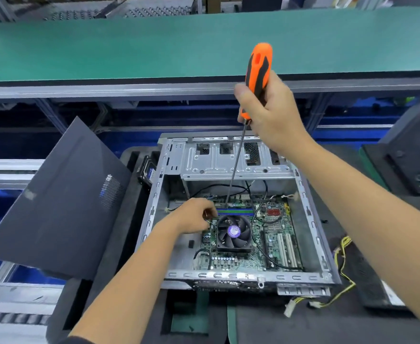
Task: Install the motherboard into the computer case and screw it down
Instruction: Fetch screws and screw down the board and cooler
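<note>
The open metal computer case point(310, 219) lies flat on dark foam. Inside it sits the green motherboard point(268, 247) with a black CPU fan point(233, 233) and blue memory slots. My right hand point(271, 112) grips an orange and black screwdriver point(257, 73) high above the case. Its long shaft runs down to the board's far edge near the memory slots. My left hand point(191, 216) is inside the case at the board's far left corner, fingers curled and pinching something small that I cannot make out.
A dark side panel point(62, 202) leans at the left of the case. A hard drive point(148, 173) stands by the case's far left corner. Yellow and black power cables point(340, 276) trail off the near right corner. A green conveyor belt point(154, 45) runs across behind.
</note>
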Tool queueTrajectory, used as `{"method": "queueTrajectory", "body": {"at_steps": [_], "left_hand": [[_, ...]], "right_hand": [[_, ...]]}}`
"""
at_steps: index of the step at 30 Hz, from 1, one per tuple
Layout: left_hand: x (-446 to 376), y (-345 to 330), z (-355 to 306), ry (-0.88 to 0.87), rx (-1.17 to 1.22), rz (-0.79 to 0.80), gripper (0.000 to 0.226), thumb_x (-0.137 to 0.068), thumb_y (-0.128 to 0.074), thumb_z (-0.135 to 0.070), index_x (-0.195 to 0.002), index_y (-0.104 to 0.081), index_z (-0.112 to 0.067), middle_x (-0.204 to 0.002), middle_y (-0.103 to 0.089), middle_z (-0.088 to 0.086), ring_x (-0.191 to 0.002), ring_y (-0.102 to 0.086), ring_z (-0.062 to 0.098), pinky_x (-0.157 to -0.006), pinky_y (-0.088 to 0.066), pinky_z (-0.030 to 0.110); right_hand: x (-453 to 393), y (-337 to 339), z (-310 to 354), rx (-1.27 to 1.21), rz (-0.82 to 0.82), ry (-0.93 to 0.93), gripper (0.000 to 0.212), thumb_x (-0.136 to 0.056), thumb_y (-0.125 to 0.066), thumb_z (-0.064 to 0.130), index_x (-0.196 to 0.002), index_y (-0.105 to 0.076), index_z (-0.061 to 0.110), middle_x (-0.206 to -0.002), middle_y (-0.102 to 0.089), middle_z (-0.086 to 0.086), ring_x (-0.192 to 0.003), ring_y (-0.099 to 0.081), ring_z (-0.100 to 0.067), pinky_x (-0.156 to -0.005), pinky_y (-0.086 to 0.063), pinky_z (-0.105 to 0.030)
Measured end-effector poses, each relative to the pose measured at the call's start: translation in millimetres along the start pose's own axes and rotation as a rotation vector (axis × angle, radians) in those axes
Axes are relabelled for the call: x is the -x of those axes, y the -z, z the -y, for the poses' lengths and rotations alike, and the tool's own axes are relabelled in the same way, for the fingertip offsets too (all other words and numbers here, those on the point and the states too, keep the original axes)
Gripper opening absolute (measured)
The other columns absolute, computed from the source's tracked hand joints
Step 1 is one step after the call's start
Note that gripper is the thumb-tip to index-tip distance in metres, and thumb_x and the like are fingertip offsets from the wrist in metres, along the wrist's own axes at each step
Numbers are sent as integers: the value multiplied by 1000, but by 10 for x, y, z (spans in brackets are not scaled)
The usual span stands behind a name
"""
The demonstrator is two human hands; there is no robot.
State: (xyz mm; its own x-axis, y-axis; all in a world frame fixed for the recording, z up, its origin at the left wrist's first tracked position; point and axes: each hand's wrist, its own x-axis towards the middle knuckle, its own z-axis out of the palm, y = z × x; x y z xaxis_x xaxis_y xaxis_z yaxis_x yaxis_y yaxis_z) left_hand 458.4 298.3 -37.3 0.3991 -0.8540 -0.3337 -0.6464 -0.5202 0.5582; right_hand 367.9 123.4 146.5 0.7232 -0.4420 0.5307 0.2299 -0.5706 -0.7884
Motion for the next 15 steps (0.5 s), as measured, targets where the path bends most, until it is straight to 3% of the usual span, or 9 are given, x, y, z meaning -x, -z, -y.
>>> {"method": "queueTrajectory", "body": {"at_steps": [3, 6, 8, 12, 15], "left_hand": [[11, 9, -133, -71, 116, 10, 48, -70, -43, 12, -97, -63, -22, -96, -60, -10, -94, -57, 10, -69, -40, 5], [-14, 26, -229, -114, 132, -107, 56, -68, -38, 17, -95, -60, -27, -103, -55, -13, -98, -51, 1, -79, -37, 12], [-35, 13, -325, -163, 131, -155, 50, -70, -39, 13, -91, -60, -28, -98, -56, -15, -90, -51, -3, -76, -38, 14], [-135, -161, -661, -327, -77, -142, 24, -84, -48, -12, -100, -63, -22, -101, -62, -8, -97, -53, 10, -84, -43, 29], [-197, -209, -857, -369, -86, -214, 18, -90, -50, -16, -96, -66, -20, -95, -64, -10, -90, -55, 9, -81, -46, 30]], "right_hand": [[-109, 264, 68, -30, -77, 21, 24, -97, -51, 26, -79, -37, 17, -65, -40, -8, -56, -50, -29, -53, -44, -20], [-171, 522, 103, 2, -143, 56, 24, -99, -49, 27, -79, -37, 21, -62, -41, 6, -50, -52, -16, -52, -43, -18], [-121, 602, 77, 24, -130, 68, 23, -99, -48, 26, -80, -37, 21, -62, -41, 7, -50, -53, -16, -52, -42, -18], [51, 594, 30, 107, -34, 78, 22, -100, -48, 25, -85, -37, 13, -66, -47, -13, -54, -56, -17, -55, -44, -22], [73, 702, 104, 139, -46, 119, 21, -100, -48, 25, -83, -36, 19, -66, -49, -17, -54, -55, -15, -55, -44, -24]]}}
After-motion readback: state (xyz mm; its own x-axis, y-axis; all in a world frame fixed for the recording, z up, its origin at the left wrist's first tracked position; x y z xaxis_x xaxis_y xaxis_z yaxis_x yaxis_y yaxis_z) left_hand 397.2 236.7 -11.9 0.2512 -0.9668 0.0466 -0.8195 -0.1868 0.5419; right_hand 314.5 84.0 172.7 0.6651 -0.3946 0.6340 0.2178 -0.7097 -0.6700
